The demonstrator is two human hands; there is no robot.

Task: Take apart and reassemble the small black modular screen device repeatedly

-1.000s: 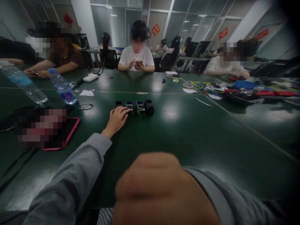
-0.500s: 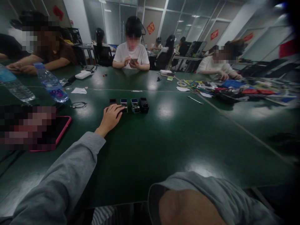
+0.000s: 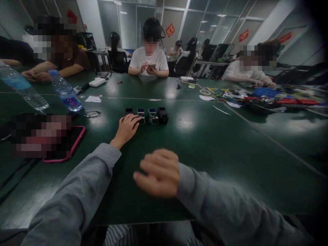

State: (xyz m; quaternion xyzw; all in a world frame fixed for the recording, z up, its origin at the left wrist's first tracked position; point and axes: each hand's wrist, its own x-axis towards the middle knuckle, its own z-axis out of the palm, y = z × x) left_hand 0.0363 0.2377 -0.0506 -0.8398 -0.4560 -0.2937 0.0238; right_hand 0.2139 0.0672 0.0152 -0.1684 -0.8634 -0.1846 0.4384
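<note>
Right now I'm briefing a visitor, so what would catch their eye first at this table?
The row of small electronic modules mid-table, with the left hand resting at its left end. Nearer, the blurred right hand hovers empty over the dark green table. At far left, two water bottles stand by a pink-cased tablet.

Two water bottles [image 3: 65, 91] stand far left on the green tabletop [image 3: 205, 143]; a pink-edged tablet [image 3: 69, 143] lies near left; a wrench [image 3: 220, 110] lies far right.
</note>
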